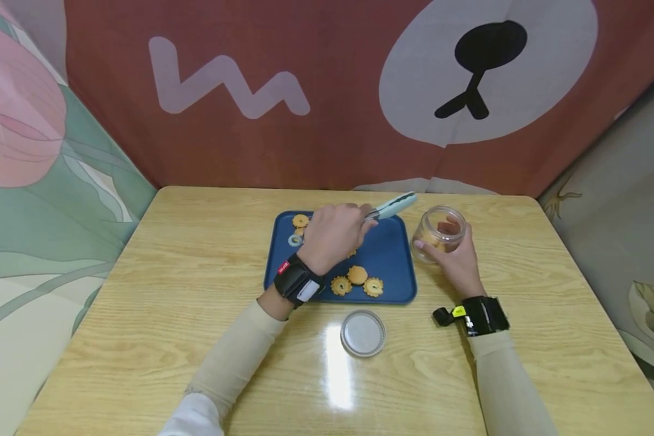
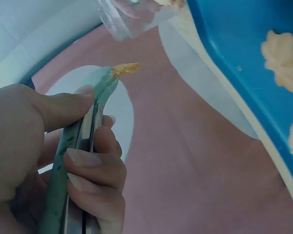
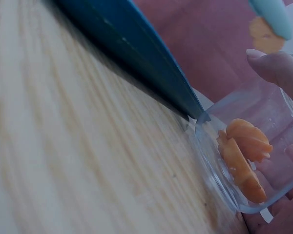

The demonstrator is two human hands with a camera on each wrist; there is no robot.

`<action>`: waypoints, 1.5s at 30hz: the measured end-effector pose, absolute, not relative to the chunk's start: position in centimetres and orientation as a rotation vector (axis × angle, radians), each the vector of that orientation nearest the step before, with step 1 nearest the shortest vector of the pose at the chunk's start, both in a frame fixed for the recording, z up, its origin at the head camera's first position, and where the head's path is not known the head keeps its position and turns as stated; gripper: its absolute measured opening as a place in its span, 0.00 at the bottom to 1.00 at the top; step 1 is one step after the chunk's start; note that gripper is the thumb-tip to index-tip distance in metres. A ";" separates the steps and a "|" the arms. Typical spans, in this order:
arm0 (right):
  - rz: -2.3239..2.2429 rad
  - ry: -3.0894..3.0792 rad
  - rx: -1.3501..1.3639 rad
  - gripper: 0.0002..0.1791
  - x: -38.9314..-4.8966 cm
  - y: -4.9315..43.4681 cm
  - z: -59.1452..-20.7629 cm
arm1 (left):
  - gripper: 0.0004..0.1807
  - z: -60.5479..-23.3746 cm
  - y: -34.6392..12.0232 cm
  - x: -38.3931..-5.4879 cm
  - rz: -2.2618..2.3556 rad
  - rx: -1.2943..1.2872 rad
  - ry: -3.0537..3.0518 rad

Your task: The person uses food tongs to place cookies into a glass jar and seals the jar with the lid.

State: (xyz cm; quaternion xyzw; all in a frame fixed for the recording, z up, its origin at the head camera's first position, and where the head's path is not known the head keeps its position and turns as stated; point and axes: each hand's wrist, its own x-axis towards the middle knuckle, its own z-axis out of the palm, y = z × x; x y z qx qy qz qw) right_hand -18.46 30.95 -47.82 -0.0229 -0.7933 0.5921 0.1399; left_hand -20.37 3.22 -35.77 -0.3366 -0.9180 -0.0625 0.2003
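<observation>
Left wrist: left fingers (image 2: 98, 168) clamped on aqua tongs (image 2: 58, 195) pinching golden cookie (image 2: 127, 68); head: right fingers (image 1: 468, 237) clasp clear jar (image 1: 435, 235).

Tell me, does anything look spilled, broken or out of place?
Nothing stands out; I see no spill or clear damage. Cookies lie on the tray, the jar looks intact in the right hand, and the lid lies on the table.

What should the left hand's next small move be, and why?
Probably move the tongs over the open jar: the left hand holds them with one cookie in their tips, the right hand grips the jar, and other cookies already lie inside.
</observation>
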 end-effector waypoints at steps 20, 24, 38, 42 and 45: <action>1.747 -2.235 -0.023 0.49 -18.8 30.8 -48.0 | 0.16 -35.5 7.2 -20.8 -0.253 -1.110 -2.531; 1.747 -2.233 -0.022 0.48 -18.7 30.8 -48.2 | 0.16 -35.9 8.0 -21.1 -0.263 -1.129 -2.557; 1.744 -2.216 0.007 0.50 -18.9 30.9 -48.2 | 0.22 -36.3 8.8 -21.8 -0.146 -1.109 -2.588; 1.755 -2.215 0.013 0.50 -18.8 30.8 -48.1 | 0.24 -36.2 8.7 -21.8 -0.143 -1.102 -2.585; 1.779 -2.204 0.030 0.51 -18.8 30.8 -48.1 | 0.25 -36.2 8.6 -21.8 -0.133 -1.096 -2.590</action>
